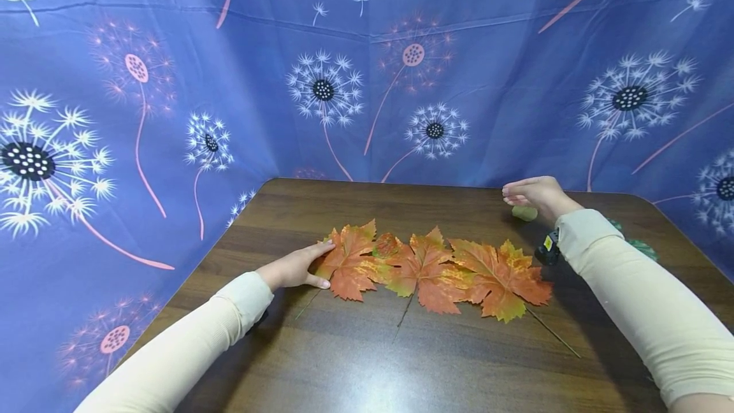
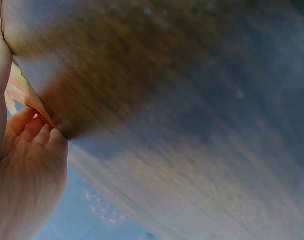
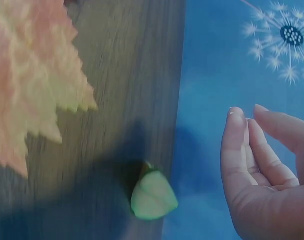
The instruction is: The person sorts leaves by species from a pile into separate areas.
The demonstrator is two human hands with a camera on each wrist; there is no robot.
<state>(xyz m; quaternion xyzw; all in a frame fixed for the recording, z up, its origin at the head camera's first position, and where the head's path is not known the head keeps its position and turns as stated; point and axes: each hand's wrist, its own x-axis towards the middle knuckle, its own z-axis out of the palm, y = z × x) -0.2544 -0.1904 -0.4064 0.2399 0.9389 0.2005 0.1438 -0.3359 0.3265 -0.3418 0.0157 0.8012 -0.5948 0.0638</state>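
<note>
Three orange, yellow and green artificial maple leaves lie in a row on the brown table: a left leaf (image 1: pixel 351 263), a middle leaf (image 1: pixel 423 266) and a right leaf (image 1: pixel 501 278), each with a thin stem. My left hand (image 1: pixel 295 266) rests at the left leaf's outer edge, fingers nearly straight and thumb spread; its fingertips touch the leaf in the left wrist view. My right hand (image 1: pixel 538 196) is raised over the far right of the table, fingers loosely bent, holding nothing. Near it is a small pale green rounded piece (image 3: pixel 153 196) with a short tip.
A small round orange-green piece (image 1: pixel 386 245) sits between the left and middle leaves. Green striped material (image 1: pixel 642 249) lies at the right, partly hidden by my right sleeve. A blue dandelion-print cloth (image 1: pixel 367 81) hangs behind the wooden table (image 1: pixel 321 368).
</note>
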